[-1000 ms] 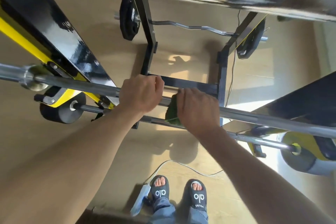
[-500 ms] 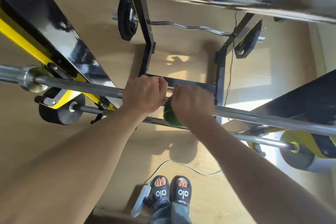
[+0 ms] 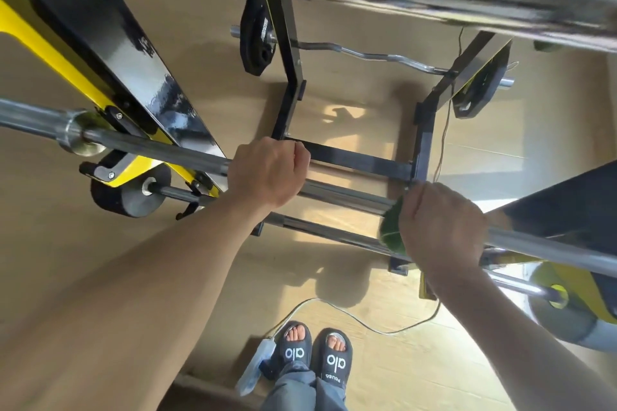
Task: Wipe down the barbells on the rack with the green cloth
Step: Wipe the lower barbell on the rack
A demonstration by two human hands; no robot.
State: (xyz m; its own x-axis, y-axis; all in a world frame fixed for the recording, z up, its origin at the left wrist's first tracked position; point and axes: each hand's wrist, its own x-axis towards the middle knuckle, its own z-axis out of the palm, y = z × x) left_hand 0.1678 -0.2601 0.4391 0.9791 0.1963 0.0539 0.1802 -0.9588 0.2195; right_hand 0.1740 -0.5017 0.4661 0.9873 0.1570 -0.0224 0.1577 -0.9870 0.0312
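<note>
Hands gripping one bar on the rack

Barbell [image 3: 347, 193] is running across the view, resting on the black-and-yellow rack [image 3: 110, 53]. Left hand [image 3: 268, 172] is curling closed around the bare steel. Right hand [image 3: 442, 227] is wrapping the green cloth [image 3: 392, 232] around the same bar, near the right upright. Bare shaft is lying open between the hands. Lower barbell [image 3: 329, 232] is sitting just beneath, apart from both hands.

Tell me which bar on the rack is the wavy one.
The curl bar on the rack's far side, carrying black plates. The two nearer bars, including the gripped barbell, run straight.
</note>
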